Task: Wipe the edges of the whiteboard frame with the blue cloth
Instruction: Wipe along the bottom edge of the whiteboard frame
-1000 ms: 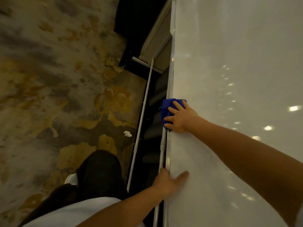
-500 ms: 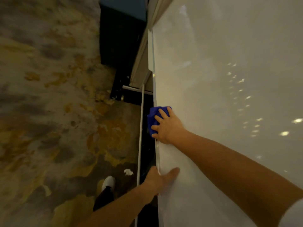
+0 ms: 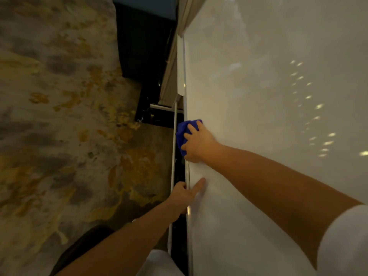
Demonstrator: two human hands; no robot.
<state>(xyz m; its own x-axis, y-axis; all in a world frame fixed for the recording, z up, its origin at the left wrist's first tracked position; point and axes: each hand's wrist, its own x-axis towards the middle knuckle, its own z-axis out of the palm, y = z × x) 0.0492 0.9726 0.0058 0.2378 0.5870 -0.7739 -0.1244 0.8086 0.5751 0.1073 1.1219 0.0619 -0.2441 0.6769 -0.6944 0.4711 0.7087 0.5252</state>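
1. A thin white pole (image 3: 173, 156) runs just beside the whiteboard frame (image 3: 186, 176), above patterned carpet (image 3: 59, 116).
2. The right hand (image 3: 199, 144) presses the bunched blue cloth (image 3: 184, 134) against the frame's edge.
3. The left hand (image 3: 184, 193) grips the frame lower down, thumb on the whiteboard (image 3: 268, 96).

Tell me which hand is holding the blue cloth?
The right hand, farther up the whiteboard frame, presses the blue cloth over the edge. The left hand, lower down, grips the frame bare.
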